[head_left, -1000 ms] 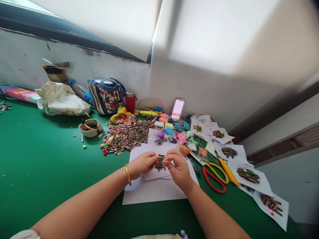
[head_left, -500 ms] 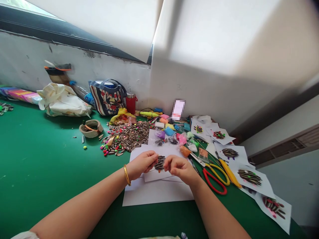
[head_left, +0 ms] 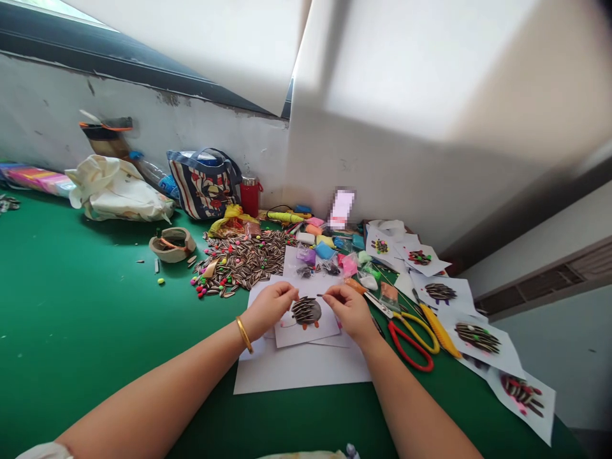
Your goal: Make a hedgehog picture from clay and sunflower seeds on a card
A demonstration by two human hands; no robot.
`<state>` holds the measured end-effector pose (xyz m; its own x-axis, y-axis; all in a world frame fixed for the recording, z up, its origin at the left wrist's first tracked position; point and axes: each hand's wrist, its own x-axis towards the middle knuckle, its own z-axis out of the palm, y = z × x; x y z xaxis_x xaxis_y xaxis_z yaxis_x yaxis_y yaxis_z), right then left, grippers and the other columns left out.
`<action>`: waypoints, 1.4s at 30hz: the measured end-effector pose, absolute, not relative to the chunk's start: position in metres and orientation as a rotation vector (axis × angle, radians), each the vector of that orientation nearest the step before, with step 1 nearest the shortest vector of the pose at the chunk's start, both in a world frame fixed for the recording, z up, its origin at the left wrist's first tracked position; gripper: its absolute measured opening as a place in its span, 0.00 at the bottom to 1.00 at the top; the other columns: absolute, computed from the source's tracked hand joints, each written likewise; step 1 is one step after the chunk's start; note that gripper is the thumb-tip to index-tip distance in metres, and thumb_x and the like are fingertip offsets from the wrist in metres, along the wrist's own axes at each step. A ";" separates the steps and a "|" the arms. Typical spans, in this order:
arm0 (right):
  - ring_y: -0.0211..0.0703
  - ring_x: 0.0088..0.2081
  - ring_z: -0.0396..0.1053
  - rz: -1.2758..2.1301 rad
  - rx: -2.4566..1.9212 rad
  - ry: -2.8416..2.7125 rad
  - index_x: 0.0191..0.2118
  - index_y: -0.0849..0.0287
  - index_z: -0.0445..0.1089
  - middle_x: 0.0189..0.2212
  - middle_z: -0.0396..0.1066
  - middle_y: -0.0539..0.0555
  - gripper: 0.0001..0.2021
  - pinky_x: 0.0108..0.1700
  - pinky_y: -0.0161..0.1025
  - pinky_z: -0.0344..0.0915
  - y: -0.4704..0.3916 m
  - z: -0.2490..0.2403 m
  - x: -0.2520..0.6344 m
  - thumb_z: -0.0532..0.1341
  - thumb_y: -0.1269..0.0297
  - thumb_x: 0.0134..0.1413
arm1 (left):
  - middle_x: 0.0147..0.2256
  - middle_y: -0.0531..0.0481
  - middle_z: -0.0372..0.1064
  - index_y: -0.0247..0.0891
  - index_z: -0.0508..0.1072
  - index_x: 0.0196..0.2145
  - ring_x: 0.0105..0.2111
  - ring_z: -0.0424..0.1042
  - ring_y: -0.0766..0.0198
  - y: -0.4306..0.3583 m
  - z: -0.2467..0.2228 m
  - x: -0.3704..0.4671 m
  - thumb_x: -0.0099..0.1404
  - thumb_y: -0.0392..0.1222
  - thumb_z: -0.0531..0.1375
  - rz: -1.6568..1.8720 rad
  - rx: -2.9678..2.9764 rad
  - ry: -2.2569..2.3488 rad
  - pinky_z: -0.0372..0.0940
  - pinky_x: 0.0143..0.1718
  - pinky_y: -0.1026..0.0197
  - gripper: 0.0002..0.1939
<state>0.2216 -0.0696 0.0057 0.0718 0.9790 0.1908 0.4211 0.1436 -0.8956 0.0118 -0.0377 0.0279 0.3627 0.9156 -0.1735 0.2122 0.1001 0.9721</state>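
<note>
Clay (head_left: 316, 311) looks over half covered in seeds (head_left: 301, 311), rest bare — right hand (head_left: 351, 312) clamped on one, left hand's (head_left: 268, 310) grip pinched together.

Left wrist (head_left: 252, 324): smooth gold-coloured bracelet (head_left: 244, 335), round band, at 7 o'clock from view centre. Left sleeve (head_left: 48, 451): whitish, edge visible at 8 o'clock. Garment (head_left: 301, 455): pale, partly visible at 6 o'clock
</note>
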 end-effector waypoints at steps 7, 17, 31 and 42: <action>0.41 0.34 0.65 0.507 -1.516 -1.824 0.31 0.57 0.71 0.30 0.69 0.51 0.04 0.35 0.37 0.60 -0.064 -0.003 0.225 0.59 0.68 0.53 | 0.18 0.60 0.53 0.36 0.67 0.29 0.14 0.46 0.76 -0.022 0.018 0.005 0.61 0.51 0.57 0.854 1.036 1.107 0.40 0.15 0.70 0.14; 0.41 0.34 0.64 0.333 -1.528 -1.947 0.30 0.58 0.69 0.30 0.68 0.52 0.05 0.35 0.37 0.58 -0.062 -0.007 0.219 0.58 0.70 0.54 | 0.19 0.60 0.53 0.35 0.67 0.29 0.13 0.46 0.77 -0.020 0.015 0.004 0.61 0.52 0.59 0.850 0.996 1.086 0.39 0.14 0.71 0.16; 0.42 0.35 0.65 0.248 -1.651 -2.083 0.30 0.58 0.71 0.30 0.70 0.53 0.05 0.37 0.37 0.57 -0.058 -0.008 0.217 0.59 0.69 0.56 | 0.18 0.60 0.54 0.35 0.67 0.29 0.13 0.46 0.78 -0.021 0.017 0.005 0.61 0.52 0.60 0.850 0.999 1.088 0.39 0.13 0.71 0.16; 0.44 0.36 0.66 0.193 -1.669 -2.146 0.31 0.58 0.72 0.30 0.70 0.53 0.05 0.37 0.39 0.57 -0.058 -0.003 0.214 0.60 0.70 0.56 | 0.18 0.60 0.54 0.35 0.67 0.29 0.13 0.46 0.78 -0.022 0.019 0.005 0.60 0.52 0.60 0.852 0.980 1.074 0.39 0.13 0.71 0.16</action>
<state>0.2138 -0.0577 -0.0033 -0.1969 0.9518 0.2352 0.8944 0.2727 -0.3547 0.0051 -0.0216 0.0185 0.2624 0.9153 -0.3055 -0.0892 0.3382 0.9368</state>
